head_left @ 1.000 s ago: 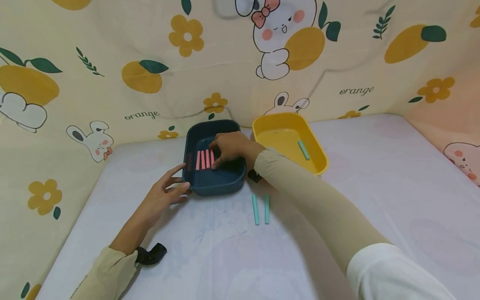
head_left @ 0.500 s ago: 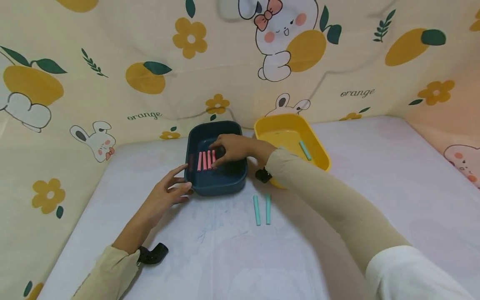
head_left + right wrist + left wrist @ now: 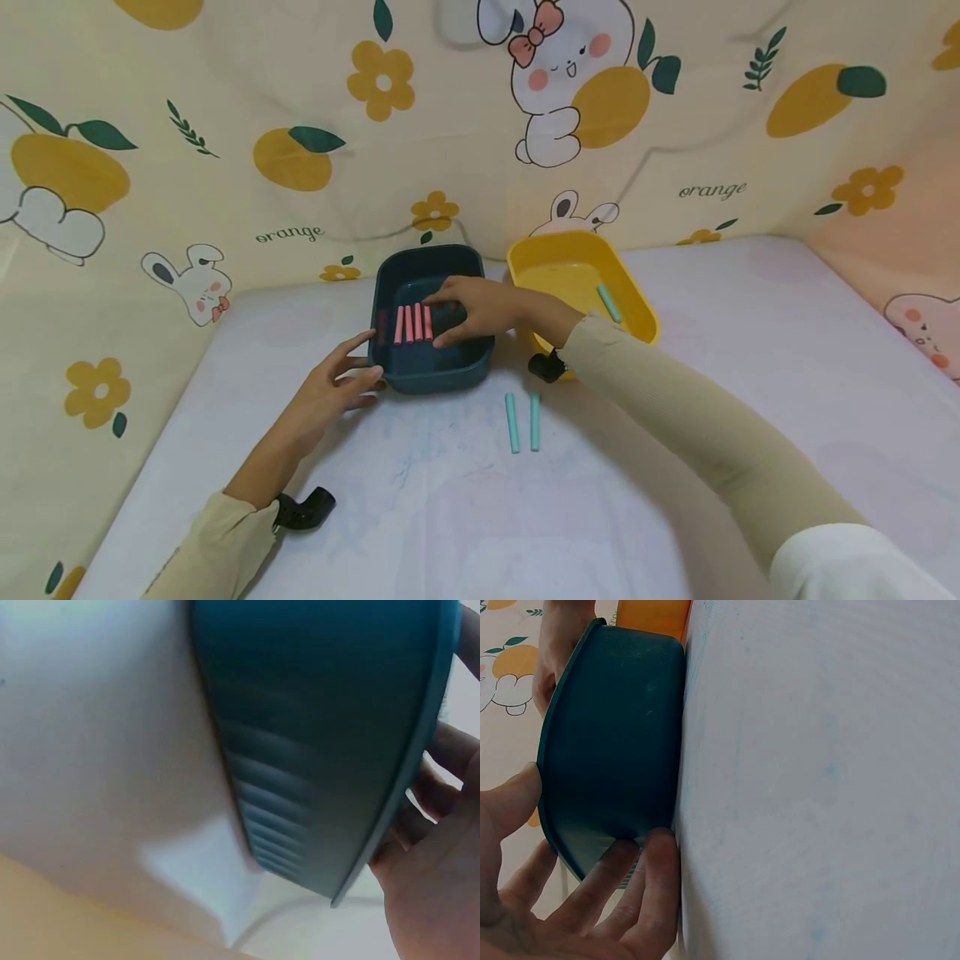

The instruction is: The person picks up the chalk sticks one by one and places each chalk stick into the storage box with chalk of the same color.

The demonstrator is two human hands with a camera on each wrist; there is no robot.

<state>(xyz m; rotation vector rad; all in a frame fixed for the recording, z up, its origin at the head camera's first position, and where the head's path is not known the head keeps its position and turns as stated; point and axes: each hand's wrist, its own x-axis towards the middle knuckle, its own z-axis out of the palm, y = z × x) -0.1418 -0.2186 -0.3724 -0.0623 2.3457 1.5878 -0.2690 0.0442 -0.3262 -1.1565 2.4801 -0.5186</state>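
A dark blue bin (image 3: pixel 431 382) stands at the back of the table, with several pink chalk sticks (image 3: pixel 408 324) lined up side by side on its floor. My right hand (image 3: pixel 483 307) reaches over the bin's right side. Its thumb and fingers are spread apart just right of the row, and I see nothing held. In the right wrist view the fingers disappear behind the bin's rim. My left hand (image 3: pixel 328 385) rests on the bin's left front side with spread fingers. In the left wrist view its thumb touches the rim and the fingertips touch the outer wall.
To the right stands a yellow bin (image 3: pixel 647 312) with one mint green chalk stick (image 3: pixel 609 303) inside. Two more mint green chalk sticks (image 3: pixel 512 423) lie on the white tablecloth (image 3: pixel 480 525) in front. A printed cloth (image 3: pixel 450 142) hangs behind.
My right hand has drawn back to the right, and its thumb and fingers have come away from the rightmost pink chalk stick, which stays in the row. My left hand keeps its place.
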